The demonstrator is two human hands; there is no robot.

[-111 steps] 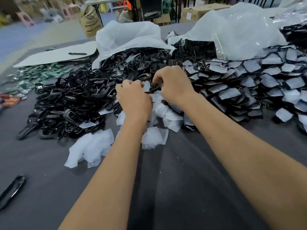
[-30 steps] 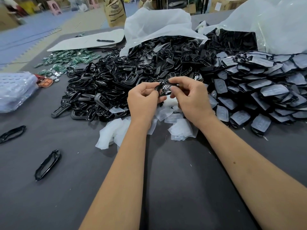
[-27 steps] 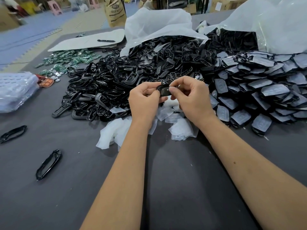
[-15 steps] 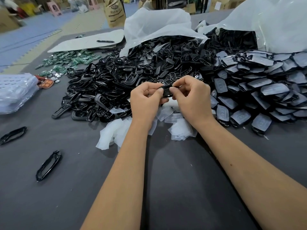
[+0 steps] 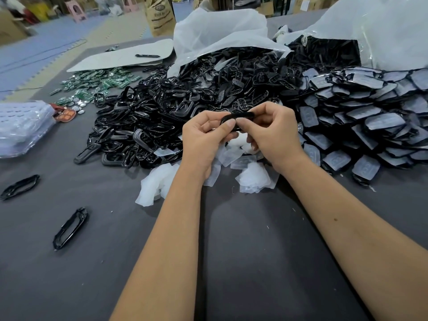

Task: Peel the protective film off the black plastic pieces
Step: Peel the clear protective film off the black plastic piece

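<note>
Black plastic piece [image 5: 238, 118] — pinched between both hands.

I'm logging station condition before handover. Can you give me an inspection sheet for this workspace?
Surface: dark grey table, few specks.
Job's things: black plastic piece held in both hands; film-covered pieces piled right; bare black frames piled left; peeled films heaped below hands.
Clutter: green circuit boards, two stray frames, plastic bags.
Grippers: left hand and right hand pinch the piece.
Cables: nothing seen.
Surroundings: brown sack, cardboard boxes behind.
</note>
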